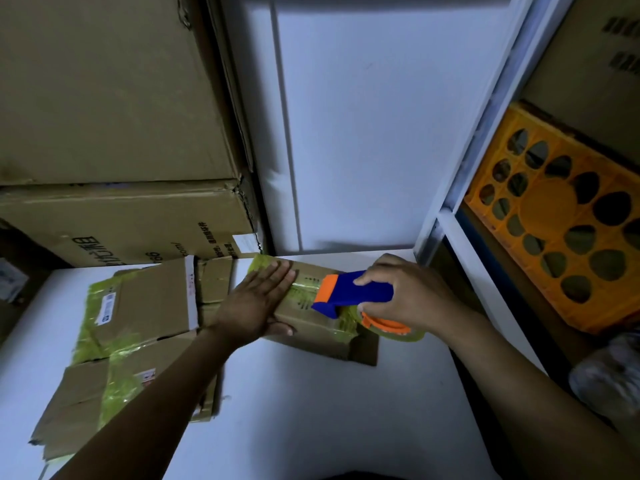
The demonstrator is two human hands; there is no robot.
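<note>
A small cardboard box [311, 329] stands on the white table [311, 410], with yellowish clear tape along its top. My left hand [258, 301] lies flat on the box's top, fingers straight, pressing it down. My right hand [408, 296] grips a blue and orange tape dispenser [349, 294]. The dispenser's blade end rests on the box's top at its right side. Its roll of clear tape [394, 329] hangs just past the box's right edge.
Flattened, taped cardboard boxes [138, 327] lie on the table's left half. Large stacked cartons [114, 140] stand behind them at the left. A white shelf frame [460, 188] rises at the right, holding an orange plastic crate [568, 233]. A white wall panel fills the back.
</note>
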